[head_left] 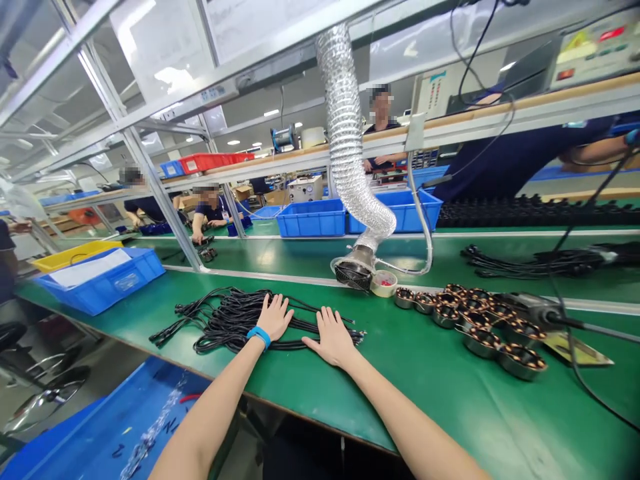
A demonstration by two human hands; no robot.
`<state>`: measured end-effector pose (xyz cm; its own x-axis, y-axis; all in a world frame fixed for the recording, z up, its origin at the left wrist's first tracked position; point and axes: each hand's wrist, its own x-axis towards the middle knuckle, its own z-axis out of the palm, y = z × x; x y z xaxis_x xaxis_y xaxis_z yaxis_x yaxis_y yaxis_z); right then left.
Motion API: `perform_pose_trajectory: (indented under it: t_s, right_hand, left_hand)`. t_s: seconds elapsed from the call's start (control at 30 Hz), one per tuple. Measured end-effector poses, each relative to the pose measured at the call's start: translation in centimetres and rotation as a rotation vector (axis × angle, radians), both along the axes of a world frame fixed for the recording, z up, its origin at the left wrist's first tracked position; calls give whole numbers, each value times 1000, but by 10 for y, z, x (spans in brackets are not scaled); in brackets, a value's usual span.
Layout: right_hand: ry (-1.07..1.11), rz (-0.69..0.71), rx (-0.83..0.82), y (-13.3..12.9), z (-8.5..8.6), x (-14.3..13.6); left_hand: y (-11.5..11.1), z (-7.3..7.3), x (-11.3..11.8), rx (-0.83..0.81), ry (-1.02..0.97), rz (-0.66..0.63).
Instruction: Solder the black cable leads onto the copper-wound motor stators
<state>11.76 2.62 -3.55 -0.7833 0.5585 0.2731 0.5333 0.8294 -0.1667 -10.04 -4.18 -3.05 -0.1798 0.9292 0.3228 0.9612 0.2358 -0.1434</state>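
Note:
A bundle of black cables (227, 323) lies spread on the green table (310, 393). My left hand (275, 319), with a blue band at the wrist, rests flat on the middle of the bundle, fingers spread. To its right, my right hand (334, 337) lies palm down over the cables near their stripped ends (359, 335), its fingers also apart. Neither hand is closed round anything.
Several copper-wound rings (523, 360) stand at the right, by a dark tool (533, 308). A silver duct (345, 133) hangs down behind a small round container (383, 283). A blue bin (107, 283) sits at the left. Other people work across the table.

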Motion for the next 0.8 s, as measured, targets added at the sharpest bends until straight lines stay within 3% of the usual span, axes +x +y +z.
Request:
perform_pose_trajectory:
  t_s: [0.3,0.43,0.5,0.6,0.73,0.8]
  right_hand:
    - [41,-8,44,-1,2,-1]
    - [47,-8,104,-9,7,1]
    - [59,23,133,-12,8,3]
    - [91,54,170,-12,5,4]
    - [124,58,178,-8,-1,7]
    - [135,70,194,-6,-2,10]
  left_hand:
    - [2,1,-1,-16,-78,12]
    - [10,20,-10,-54,-185,-53]
    - [22,44,-21,-38,-232,-99]
    - [58,97,-41,83,-352,-128]
    - [117,174,-59,579,-912,-11]
    - [145,201,-60,695,-1029,-1]
